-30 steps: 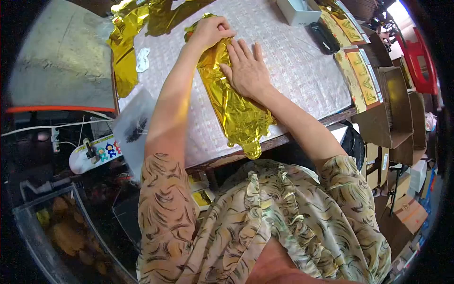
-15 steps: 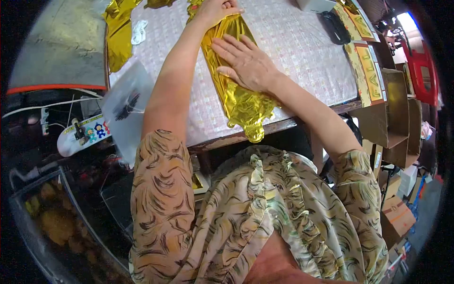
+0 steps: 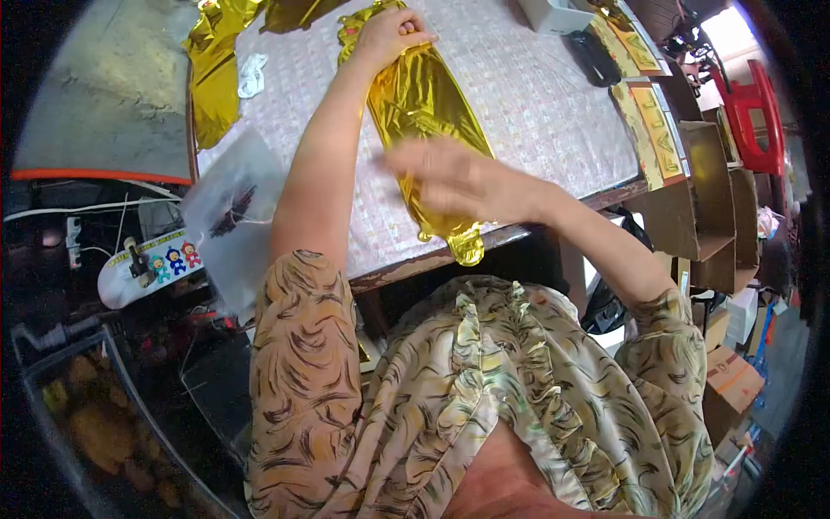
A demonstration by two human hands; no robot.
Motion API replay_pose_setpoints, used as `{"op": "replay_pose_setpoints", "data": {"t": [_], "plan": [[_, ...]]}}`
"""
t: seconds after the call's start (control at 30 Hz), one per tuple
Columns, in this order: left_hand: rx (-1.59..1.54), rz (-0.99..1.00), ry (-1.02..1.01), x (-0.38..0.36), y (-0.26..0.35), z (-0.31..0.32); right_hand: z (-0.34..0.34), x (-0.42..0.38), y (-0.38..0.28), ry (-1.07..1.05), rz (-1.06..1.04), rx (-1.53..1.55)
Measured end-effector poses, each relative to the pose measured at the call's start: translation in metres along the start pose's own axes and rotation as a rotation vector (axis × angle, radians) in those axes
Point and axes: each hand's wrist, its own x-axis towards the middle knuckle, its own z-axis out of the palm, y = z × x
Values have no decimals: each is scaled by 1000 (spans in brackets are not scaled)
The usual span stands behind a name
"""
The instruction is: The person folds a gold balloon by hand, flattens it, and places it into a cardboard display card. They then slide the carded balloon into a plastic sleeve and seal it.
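Observation:
A flattened gold foil balloon (image 3: 430,95) lies lengthwise on the table, its narrow end tab hanging over the near edge. My left hand (image 3: 391,39) is closed on the balloon toward its far end, with the fingers curled and the thumb stretched out to the right. Smeared by motion, my right hand (image 3: 462,180) is over the near part of the foil with its fingers extended and nothing in them. Whether that palm touches the foil cannot be made out.
More gold foil (image 3: 213,95) drapes over the table's left edge, near a white crumpled strip (image 3: 252,76). A clear plastic bag (image 3: 238,203) hangs at the left side. Printed packets (image 3: 654,130), a black object (image 3: 595,59) and a white box (image 3: 556,13) line the right side.
My right hand has moved down along the balloon toward the near edge, from lying flat on its middle. My left hand keeps its place at the far part.

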Motion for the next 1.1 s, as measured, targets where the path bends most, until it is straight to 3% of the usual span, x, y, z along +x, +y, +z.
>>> {"op": "replay_pose_setpoints", "data": {"t": [0.03,0.1,0.17,0.27,0.57,0.73,0.87,0.93,1.03,1.1], "plan": [[-22,-13,4,-1,5,0,-6,8,8,-1,-3,-7],[6,-19,9,-4,12,-3,-17,28,22,432,281,-372],[-80,-118,-35,-2,12,-3,6,35,54,438,345,-541],[-26,-44,9,-2,9,-3,26,39,59,362,430,-731],[219,-96,41,5,4,-7,25,41,53,284,493,-764],[456,4,-53,24,-2,-16,25,40,52,293,490,-744],[313,13,-97,27,-12,-28,23,40,51,304,487,-738],[224,32,93,22,-10,-37,25,39,52,310,486,-739],[266,129,209,-1,10,-44,25,40,54,317,483,-738],[249,20,96,-21,23,-34,26,40,54,307,478,-731]]}}
